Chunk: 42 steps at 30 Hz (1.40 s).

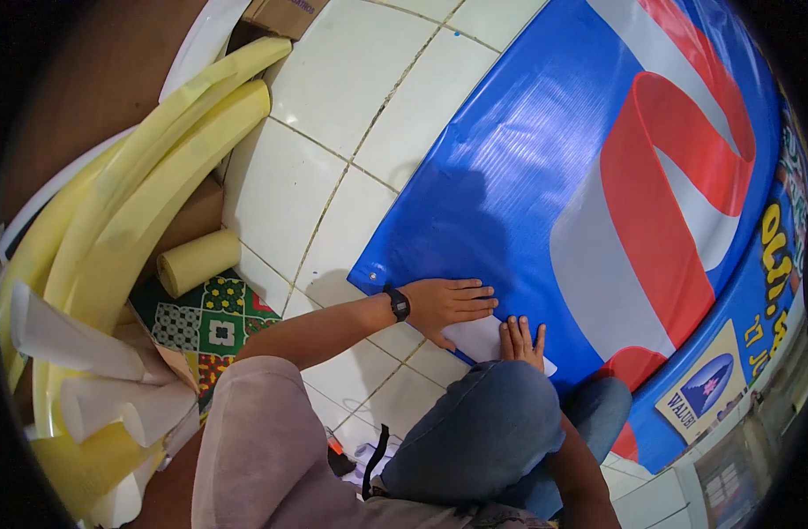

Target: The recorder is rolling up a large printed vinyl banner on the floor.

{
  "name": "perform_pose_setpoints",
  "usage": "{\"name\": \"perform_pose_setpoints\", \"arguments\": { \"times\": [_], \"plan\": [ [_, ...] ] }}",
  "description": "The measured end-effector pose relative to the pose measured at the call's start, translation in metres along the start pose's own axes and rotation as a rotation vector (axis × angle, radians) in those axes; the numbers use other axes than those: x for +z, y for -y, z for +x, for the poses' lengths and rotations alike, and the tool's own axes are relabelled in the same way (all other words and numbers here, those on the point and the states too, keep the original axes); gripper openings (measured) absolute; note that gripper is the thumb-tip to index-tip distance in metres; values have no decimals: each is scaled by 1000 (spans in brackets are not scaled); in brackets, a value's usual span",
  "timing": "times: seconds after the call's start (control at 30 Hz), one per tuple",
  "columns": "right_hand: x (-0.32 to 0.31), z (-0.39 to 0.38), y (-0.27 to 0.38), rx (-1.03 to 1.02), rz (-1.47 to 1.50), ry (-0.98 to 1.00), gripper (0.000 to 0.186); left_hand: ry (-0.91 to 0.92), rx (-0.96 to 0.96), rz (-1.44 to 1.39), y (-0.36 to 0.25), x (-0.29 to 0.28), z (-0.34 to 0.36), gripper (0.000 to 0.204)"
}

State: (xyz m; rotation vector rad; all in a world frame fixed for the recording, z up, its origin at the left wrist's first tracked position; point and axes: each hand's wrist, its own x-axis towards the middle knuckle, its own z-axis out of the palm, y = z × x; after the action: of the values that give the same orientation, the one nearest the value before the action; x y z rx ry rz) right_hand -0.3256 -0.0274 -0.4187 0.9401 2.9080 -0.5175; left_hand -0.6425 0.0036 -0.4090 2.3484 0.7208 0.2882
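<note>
A large glossy blue banner with red and grey ribbon shapes lies over the tiled floor. Along its near edge is a pale grey-white flat strip; whether this is the banner's folded-over back or a separate piece, I cannot tell. My left hand, a black watch on its wrist, lies flat with fingers stretched across the strip's left end and the blue surface. Beside my knee, my right hand presses down on the strip's other end, fingers spread; the knee hides part of it. A metal eyelet sits in the banner's left corner.
Long yellow rolls and white rolls lean at the left, near a shorter yellow roll and a patterned green sheet. Another printed banner lies along the right. A cardboard box stands at the top.
</note>
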Motion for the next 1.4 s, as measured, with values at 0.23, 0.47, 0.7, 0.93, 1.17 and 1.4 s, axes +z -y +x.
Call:
{"name": "perform_pose_setpoints", "arguments": {
  "times": [0.23,0.47,0.7,0.93,1.17,1.4],
  "plan": [
    [-35,18,19,155,152,324,78,0,-3,20,0,-1,-4,96],
    [-34,13,15,102,69,98,101,25,3,52,-1,2,-1,98],
    [-37,25,21,77,184,42,104,-13,-19,64,-5,-7,-12,97],
    [-49,19,21,87,167,-38,100,-16,-45,132,-5,-5,-1,97],
    [-59,-30,42,425,62,-153,98,-28,-104,355,-41,-6,12,99],
    [-58,-47,27,457,67,-79,89,45,-323,399,-82,4,44,78]
  ]
}}
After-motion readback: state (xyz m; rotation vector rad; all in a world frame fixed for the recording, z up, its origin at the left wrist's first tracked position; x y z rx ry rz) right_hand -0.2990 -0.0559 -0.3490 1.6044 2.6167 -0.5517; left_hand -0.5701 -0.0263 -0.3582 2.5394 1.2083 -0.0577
